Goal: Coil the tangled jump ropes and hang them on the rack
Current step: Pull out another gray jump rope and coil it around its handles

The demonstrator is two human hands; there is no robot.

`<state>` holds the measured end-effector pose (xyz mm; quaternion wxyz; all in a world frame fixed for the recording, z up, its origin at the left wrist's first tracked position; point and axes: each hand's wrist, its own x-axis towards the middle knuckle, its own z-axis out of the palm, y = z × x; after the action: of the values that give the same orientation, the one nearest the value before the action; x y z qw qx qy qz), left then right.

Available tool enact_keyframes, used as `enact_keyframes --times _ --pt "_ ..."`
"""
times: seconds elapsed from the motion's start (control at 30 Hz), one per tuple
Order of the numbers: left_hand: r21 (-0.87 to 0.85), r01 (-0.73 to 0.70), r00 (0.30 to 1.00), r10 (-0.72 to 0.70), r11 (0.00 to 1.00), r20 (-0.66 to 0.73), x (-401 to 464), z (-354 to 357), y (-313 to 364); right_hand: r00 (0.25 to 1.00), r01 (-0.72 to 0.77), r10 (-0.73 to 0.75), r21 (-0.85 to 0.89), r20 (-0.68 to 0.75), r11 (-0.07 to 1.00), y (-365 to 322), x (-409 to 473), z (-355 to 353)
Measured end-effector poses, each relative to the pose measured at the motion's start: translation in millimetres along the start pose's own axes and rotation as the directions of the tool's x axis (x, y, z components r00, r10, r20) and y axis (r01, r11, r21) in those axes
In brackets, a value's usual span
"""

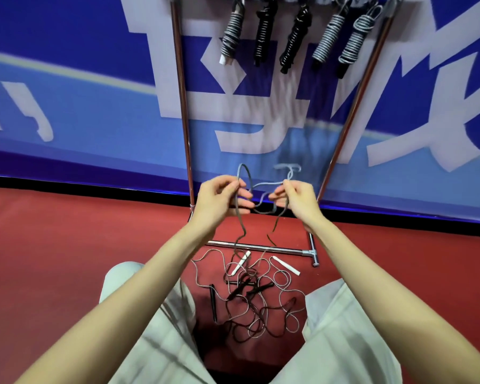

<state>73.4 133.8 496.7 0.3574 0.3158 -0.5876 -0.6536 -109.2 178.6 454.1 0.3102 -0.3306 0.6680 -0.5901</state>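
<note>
A tangle of thin jump ropes (257, 306) lies on the red floor between my knees, with white handles (284, 265) and black handles (213, 302) mixed in. My left hand (219, 199) pinches a grey rope strand (263, 189) that loops up above my fingers. My right hand (295, 199) pinches the same grey strand a little to the right. Both ends of the strand hang down into the tangle. Several coiled ropes (294, 40) hang from the top of the metal rack (181, 92).
The rack's base bar (261, 248) lies on the floor just beyond the tangle, its two uprights rising left and right. A blue banner wall (81, 92) with white characters stands behind it. My legs in pale trousers (150, 328) flank the rope pile.
</note>
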Motion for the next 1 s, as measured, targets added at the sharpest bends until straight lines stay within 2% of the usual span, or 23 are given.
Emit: enact_keyframes --times 0.13,0.23,0.43,0.5,0.57,0.67,0.77,0.9,1.0 --pt "-0.049 0.021 1.000 -0.021 0.999 -0.006 8 7 25 0.970 -0.072 0.072 -0.008 0.232 0.997 17 -23 2" --pt "-0.082 0.046 0.999 -0.046 0.996 -0.003 12 11 37 0.947 -0.092 0.095 -0.026 0.306 0.995 24 -37 8" --pt "-0.197 0.073 0.995 -0.085 0.978 -0.055 26 13 58 0.848 -0.234 0.149 0.107 0.508 0.966 35 -55 25" --pt "-0.258 0.089 0.992 -0.110 0.962 -0.067 31 15 65 0.846 -0.229 0.118 0.154 0.520 0.961 31 -58 31" --pt "-0.320 0.103 0.989 -0.132 0.942 -0.068 33 19 69 0.875 -0.194 0.089 0.176 0.475 0.965 23 -58 37" --pt "-0.367 0.097 0.991 -0.125 0.925 -0.053 36 22 75 0.914 -0.117 0.061 0.118 0.401 0.986 10 -56 41" --pt "-0.373 0.049 0.993 -0.086 0.926 -0.082 43 18 81 0.891 -0.121 0.073 0.078 0.447 0.990 3 -59 36" --pt "-0.299 -0.018 0.983 -0.038 0.954 -0.180 61 -1 78 0.907 -0.056 0.037 0.031 0.420 0.998 3 -60 21" --pt "-0.155 0.054 0.986 -0.077 0.986 -0.149 67 -19 57 0.937 -0.010 -0.021 0.087 0.347 0.996 -4 -55 8"
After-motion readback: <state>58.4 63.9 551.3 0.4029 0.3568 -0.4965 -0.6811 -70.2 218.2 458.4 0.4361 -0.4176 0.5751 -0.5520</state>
